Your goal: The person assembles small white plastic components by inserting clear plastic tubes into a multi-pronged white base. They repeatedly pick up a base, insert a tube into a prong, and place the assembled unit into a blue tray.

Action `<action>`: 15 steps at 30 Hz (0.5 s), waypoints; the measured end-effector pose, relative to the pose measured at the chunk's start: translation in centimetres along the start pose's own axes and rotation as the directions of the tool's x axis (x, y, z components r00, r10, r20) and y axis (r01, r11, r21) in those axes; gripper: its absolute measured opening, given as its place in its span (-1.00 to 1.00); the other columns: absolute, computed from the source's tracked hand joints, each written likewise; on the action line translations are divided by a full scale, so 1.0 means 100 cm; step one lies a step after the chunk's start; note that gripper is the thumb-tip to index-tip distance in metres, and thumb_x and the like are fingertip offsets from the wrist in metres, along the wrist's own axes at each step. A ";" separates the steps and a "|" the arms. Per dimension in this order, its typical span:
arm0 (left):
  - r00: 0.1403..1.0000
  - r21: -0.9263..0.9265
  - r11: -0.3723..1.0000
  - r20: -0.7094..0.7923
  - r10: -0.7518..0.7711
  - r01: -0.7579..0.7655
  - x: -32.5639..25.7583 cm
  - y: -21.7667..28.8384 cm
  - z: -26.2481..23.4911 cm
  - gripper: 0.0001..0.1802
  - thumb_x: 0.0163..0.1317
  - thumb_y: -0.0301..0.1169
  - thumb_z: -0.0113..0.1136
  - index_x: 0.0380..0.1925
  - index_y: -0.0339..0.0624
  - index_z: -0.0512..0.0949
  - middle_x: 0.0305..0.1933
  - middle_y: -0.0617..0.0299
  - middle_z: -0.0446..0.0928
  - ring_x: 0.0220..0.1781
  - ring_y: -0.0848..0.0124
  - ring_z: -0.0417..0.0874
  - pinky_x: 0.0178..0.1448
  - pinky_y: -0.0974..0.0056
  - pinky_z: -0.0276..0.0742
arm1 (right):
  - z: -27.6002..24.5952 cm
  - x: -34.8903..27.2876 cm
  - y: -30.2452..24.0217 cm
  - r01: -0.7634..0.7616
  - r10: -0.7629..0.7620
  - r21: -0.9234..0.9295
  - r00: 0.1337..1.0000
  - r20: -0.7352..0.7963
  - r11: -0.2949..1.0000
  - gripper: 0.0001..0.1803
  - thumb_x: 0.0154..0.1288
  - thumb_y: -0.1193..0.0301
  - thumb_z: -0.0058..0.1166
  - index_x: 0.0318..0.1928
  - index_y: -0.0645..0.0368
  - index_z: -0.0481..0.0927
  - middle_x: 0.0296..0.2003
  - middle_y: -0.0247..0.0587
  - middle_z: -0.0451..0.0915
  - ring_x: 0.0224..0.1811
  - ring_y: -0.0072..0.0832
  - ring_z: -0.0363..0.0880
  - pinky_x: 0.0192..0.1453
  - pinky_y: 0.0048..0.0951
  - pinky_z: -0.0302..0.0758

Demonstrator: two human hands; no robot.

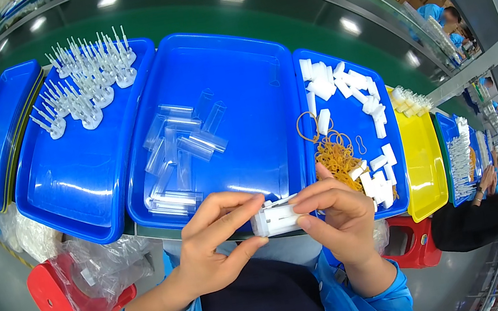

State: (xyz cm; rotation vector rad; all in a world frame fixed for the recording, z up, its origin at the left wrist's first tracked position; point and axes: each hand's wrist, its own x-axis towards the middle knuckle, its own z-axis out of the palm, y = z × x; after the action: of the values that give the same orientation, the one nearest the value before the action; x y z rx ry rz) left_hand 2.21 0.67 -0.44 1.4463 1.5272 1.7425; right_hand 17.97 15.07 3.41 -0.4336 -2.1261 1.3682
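So you've got your left hand [214, 243] and right hand [338, 213] both pinched shut on the same small white plastic piece [277, 218], fingertips on either end, holding it up just above your lap and right at the near edge of the table [143, 229]. Looks like that two-ended grip is there to keep it steady and square while the thumbs work on it. Just past your right hand there's a pile of tan rubber bands [336, 157] in the right blue tray [401, 196], mixed in with loose white blocks [347, 89], so both are an easy reach. Straight ahead, the middle blue tray [233, 59] has clear plastic sleeves [179, 154] lying flat in a loose heap. Further left another blue tray [64, 193] carries white pronged parts [88, 77] standing upright at its far end. A yellow tray [423, 166] sits off to the right, and a red stool [56, 300] with a crumpled clear bag [105, 262] is down by your left elbow.
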 end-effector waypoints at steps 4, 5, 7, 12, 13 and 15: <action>0.999 -0.021 0.999 -0.019 -0.035 0.035 -0.001 0.001 -0.002 -0.46 0.02 -0.69 0.37 0.09 -0.36 0.55 0.09 -0.01 0.48 0.07 0.22 0.63 0.05 0.29 0.69 | -0.032 0.023 0.001 0.174 -0.144 -0.395 0.984 0.103 0.902 -0.84 0.14 0.57 0.21 -0.28 0.05 0.72 -0.31 -0.29 0.71 -0.18 -0.46 0.68 0.48 -0.02 0.01; 0.997 -0.063 0.996 -0.028 -0.066 0.064 -0.003 0.001 -0.001 -0.47 0.03 -0.70 0.35 0.09 -0.36 0.55 0.10 -0.01 0.47 0.09 0.21 0.62 0.04 0.29 0.72 | -0.044 0.038 0.010 0.139 -0.145 -0.520 0.989 0.030 0.843 -0.83 0.17 0.59 0.15 -0.28 0.05 0.71 -0.31 -0.27 0.71 -0.19 -0.42 0.68 0.43 0.00 0.12; 0.996 -0.115 0.991 -0.041 -0.077 0.072 -0.002 0.002 0.000 -0.48 0.05 -0.71 0.33 0.09 -0.35 0.54 0.13 -0.01 0.44 0.12 0.20 0.61 0.03 0.28 0.74 | -0.078 0.066 0.034 0.158 -0.169 -0.620 0.985 0.042 0.769 -0.82 0.15 0.66 0.09 -0.25 0.25 0.68 -0.29 -0.12 0.68 -0.20 -0.32 0.67 0.12 -0.30 0.50; 0.993 -0.249 0.962 -0.012 -0.120 0.113 0.001 0.005 -0.002 -0.53 0.07 -0.67 0.34 0.05 -0.33 0.57 0.15 -0.01 0.42 0.13 0.22 0.62 0.05 0.26 0.73 | -0.096 0.083 0.074 0.141 -0.052 -0.703 0.988 0.146 0.698 -0.76 0.07 0.68 0.17 -0.21 0.22 0.66 -0.20 -0.11 0.64 -0.12 -0.21 0.63 -0.01 -0.34 0.54; 0.993 -0.227 0.967 0.002 -0.121 0.119 0.000 0.004 -0.004 -0.56 0.08 -0.66 0.34 0.03 -0.33 0.58 0.14 -0.01 0.43 0.12 0.22 0.63 0.06 0.25 0.72 | -0.097 0.081 0.075 0.129 -0.028 -0.724 0.988 0.150 0.678 -0.77 0.06 0.66 0.19 -0.22 0.22 0.65 -0.21 -0.12 0.64 -0.14 -0.21 0.63 -0.02 -0.34 0.54; 0.991 -0.184 0.974 0.036 -0.126 0.131 -0.003 0.001 -0.009 -0.61 0.10 -0.63 0.34 -0.01 -0.34 0.60 0.12 -0.01 0.45 0.10 0.23 0.64 0.07 0.24 0.71 | -0.095 0.078 0.068 0.048 0.069 -0.765 0.990 0.121 0.643 -0.78 0.00 0.61 0.27 -0.27 0.19 0.61 -0.31 -0.14 0.60 -0.21 -0.14 0.61 -0.11 -0.22 0.53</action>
State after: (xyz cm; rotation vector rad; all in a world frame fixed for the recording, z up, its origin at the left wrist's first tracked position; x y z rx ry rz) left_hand 1.53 -0.03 -0.32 1.2437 1.3727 1.7336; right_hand 17.44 29.11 2.45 -0.6847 -2.7685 0.4038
